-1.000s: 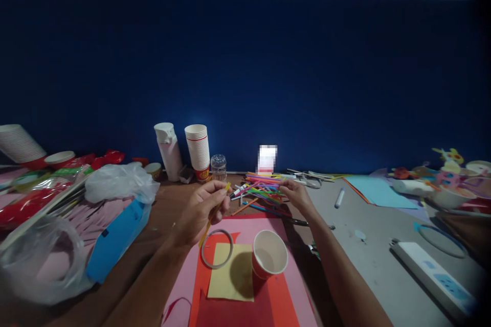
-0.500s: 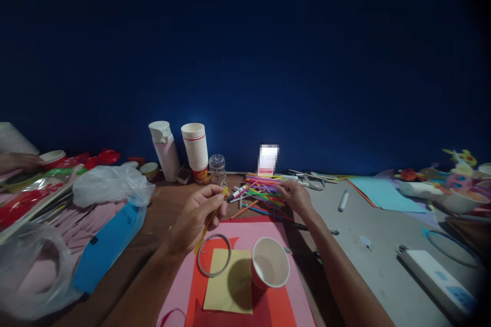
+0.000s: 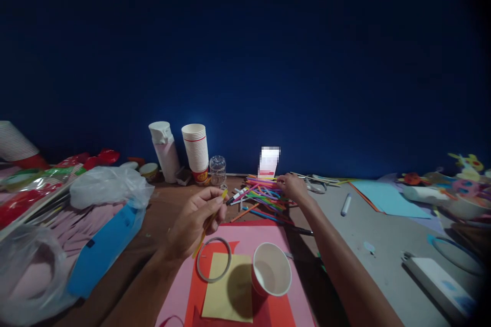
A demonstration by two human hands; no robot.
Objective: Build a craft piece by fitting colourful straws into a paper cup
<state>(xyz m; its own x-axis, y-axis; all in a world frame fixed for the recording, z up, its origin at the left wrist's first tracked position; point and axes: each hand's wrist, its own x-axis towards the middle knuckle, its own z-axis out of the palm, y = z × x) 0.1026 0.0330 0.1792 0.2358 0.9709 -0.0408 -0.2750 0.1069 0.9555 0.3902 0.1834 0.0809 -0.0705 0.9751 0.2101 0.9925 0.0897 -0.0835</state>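
My left hand, its fingers pinched, holds a thin yellow craft stick above the pink paper. My right hand reaches to the back of a pile of coloured sticks; its fingers are stretched out over the right end, fingertips partly hidden among the sticks. A black and white marker lies by the pile, close to my left fingertips. Below my hands stand a white paper cup and a grey ring of tape, by a yellow paper square on red and pink sheets.
At the back stand a white bottle, stacked paper cups and a clear jar. Plastic bags and a blue piece lie left. To the right are blue paper, a marker and a white power strip.
My right hand has shifted slightly further back over the sticks. My left hand keeps the yellow stick, almost still. Another person's hand at far left is gone from view.
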